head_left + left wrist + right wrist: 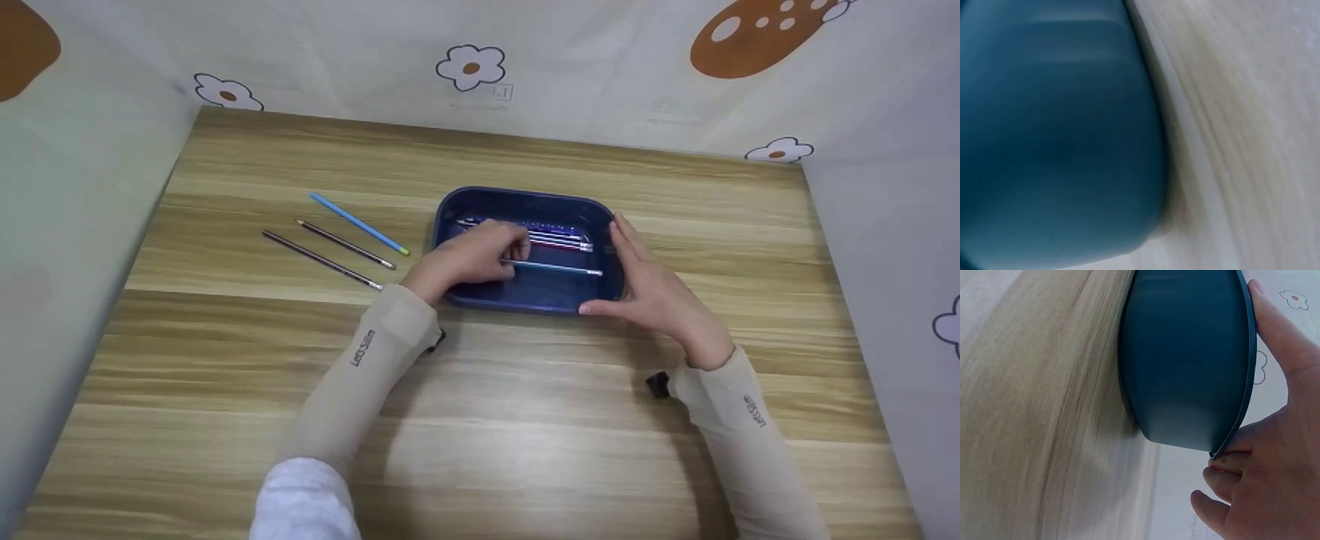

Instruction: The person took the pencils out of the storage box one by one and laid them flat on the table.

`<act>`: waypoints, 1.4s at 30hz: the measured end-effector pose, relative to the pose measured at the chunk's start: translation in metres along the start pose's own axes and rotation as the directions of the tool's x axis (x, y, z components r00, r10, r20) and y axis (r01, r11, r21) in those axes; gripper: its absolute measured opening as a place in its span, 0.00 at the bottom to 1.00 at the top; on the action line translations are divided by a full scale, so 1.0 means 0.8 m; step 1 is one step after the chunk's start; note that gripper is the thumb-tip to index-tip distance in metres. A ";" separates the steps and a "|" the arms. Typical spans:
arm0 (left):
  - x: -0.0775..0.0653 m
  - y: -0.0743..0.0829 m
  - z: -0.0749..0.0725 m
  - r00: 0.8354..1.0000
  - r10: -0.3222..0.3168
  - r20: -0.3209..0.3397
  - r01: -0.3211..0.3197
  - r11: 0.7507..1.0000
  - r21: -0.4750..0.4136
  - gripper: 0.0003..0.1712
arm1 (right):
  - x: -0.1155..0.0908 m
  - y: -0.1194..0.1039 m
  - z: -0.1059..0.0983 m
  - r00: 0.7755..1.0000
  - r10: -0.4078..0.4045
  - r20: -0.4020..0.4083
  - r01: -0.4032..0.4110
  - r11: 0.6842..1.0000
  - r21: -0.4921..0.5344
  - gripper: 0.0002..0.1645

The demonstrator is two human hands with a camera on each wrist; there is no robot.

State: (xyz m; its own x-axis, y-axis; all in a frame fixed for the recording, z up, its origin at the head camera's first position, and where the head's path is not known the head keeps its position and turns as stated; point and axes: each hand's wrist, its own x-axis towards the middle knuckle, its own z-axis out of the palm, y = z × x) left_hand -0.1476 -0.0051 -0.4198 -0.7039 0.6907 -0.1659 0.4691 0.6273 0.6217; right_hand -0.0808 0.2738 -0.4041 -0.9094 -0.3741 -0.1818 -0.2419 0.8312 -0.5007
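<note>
One teal pencil [559, 268] is mid-frame in the blue tray [536, 294], pinched by the left hand [480, 253]; the right hand [651, 292], fingers spread, touches the tray's right end. Going slow should keep it flat.

The tray [525, 296] is dark blue. Inside it lie a teal pencil [559, 268] and striped pencils [559, 241], dark and white. Left of it: a bright blue pencil [358, 223] — its end nearest the tray yellow-green — and two dark pencils [346, 244] with pale ends. Under it, the table [525, 450] is yellowish-brown with streaked grain. Beyond it, the off-white wall cloth [360, 45] bears white, dark-outlined flowers [471, 67] centred in orange-brown. Nearer than it, beige sleeves [356, 397] carry dark lettering.
</note>
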 end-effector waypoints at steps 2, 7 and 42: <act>-0.003 0.001 -0.001 1.000 0.015 -0.011 -0.015 1.000 -0.003 0.09 | 0.000 0.000 0.000 1.000 0.006 0.005 -0.006 1.000 0.001 0.78; -0.011 0.003 -0.006 0.998 0.046 -0.047 -0.047 0.999 -0.021 0.10 | 0.000 0.001 0.001 1.000 0.015 0.011 -0.015 1.000 0.001 0.78; -0.075 0.000 -0.040 0.974 0.179 -0.141 -0.197 0.973 -0.124 0.11 | -0.002 0.000 0.000 1.000 0.006 0.001 -0.006 1.000 0.018 0.79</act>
State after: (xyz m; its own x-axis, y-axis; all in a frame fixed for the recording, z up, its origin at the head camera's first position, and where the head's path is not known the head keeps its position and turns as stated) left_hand -0.1224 -0.0582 -0.3850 -0.6768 0.7339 0.0580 0.5285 0.4295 0.7323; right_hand -0.0796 0.2742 -0.4037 -0.9106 -0.3691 -0.1858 -0.2298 0.8260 -0.5146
